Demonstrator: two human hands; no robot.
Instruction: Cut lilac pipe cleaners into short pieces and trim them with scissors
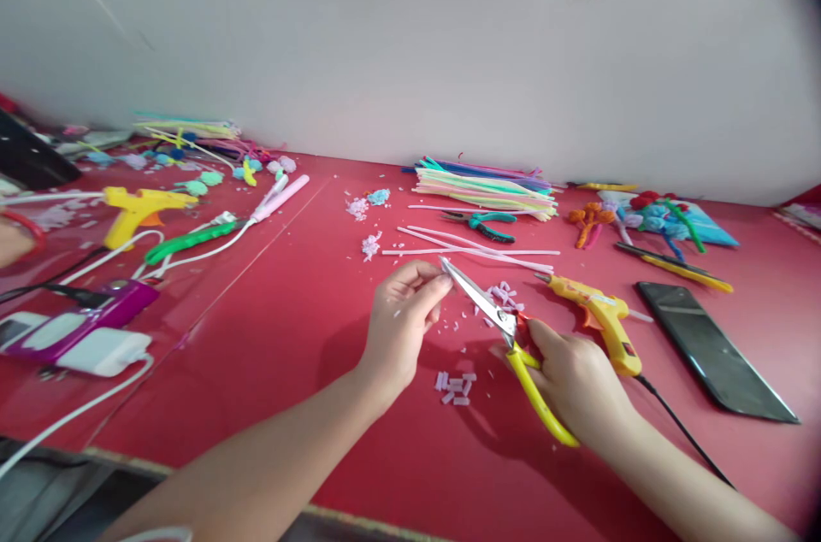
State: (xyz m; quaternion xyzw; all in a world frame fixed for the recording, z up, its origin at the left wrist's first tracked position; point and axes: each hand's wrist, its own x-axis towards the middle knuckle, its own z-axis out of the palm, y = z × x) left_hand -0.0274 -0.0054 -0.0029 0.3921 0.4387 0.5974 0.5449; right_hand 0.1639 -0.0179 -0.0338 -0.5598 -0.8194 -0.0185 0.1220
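far left: a yellow glue gun [138,209] and a green-handled tool [186,241] lie on the red table [288,354], with a purple gadget [96,315] and white charger [106,351] closer in.
left hand: the left hand [401,324] has fingers pinched shut right at the blade tips; whatever it's pinching is too small to make out.
cut bits: tiny pale snippets [455,388] sit on the table just below the hands.
scissors: the yellow-handled scissors [506,337] are in the middle, blades nearly closed, tips up-left.
right hand: the right hand [574,375] is wrapped around the handles.
right side: a second glue gun [599,311] sits just beside that hand, a phone [711,350] further right, a pipe cleaner stack [484,187] at the back.
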